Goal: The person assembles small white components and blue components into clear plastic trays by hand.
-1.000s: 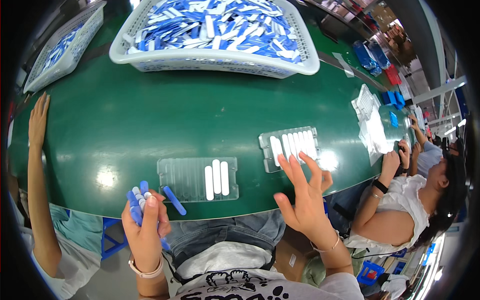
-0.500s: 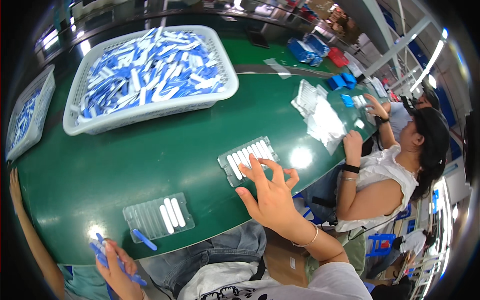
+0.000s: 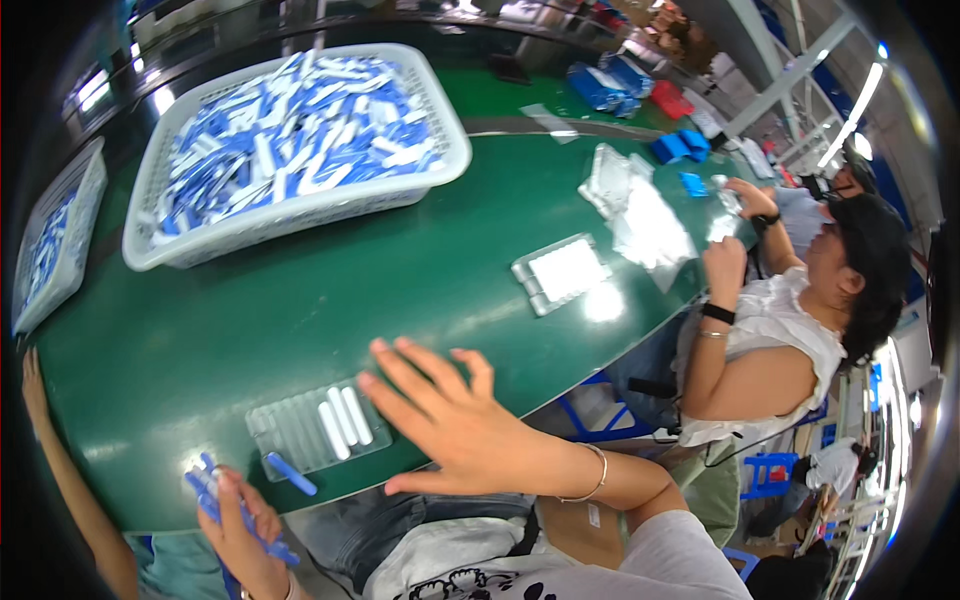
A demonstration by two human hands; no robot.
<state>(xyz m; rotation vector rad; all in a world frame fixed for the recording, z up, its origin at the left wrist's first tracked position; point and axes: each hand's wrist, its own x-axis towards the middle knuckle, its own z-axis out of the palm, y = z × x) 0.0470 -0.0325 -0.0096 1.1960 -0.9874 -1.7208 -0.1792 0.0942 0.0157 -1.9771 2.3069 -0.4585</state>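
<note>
A bundle of slim blue-and-white plastic sticks [image 3: 207,488] is gripped in the left hand [image 3: 240,530], the fingers curled around it and the thumb laid along it; stick ends are left jutting out beyond the fingertips and below the palm. The right hand [image 3: 455,430] is held palm down with fingers spread and nothing pinched. Its fingertips are placed just beside the right end of a clear grooved tray [image 3: 285,425]; whether the tray is touched cannot be told. In that tray, three white sticks [image 3: 343,417] are set side by side, nearest to the right fingertips. A loose blue stick [image 3: 290,474] is laid across the tray's near edge, between the two hands. A second clear tray [image 3: 530,285], filled with white pieces blurred together by glare, is seen farther off, beyond the right hand.
</note>
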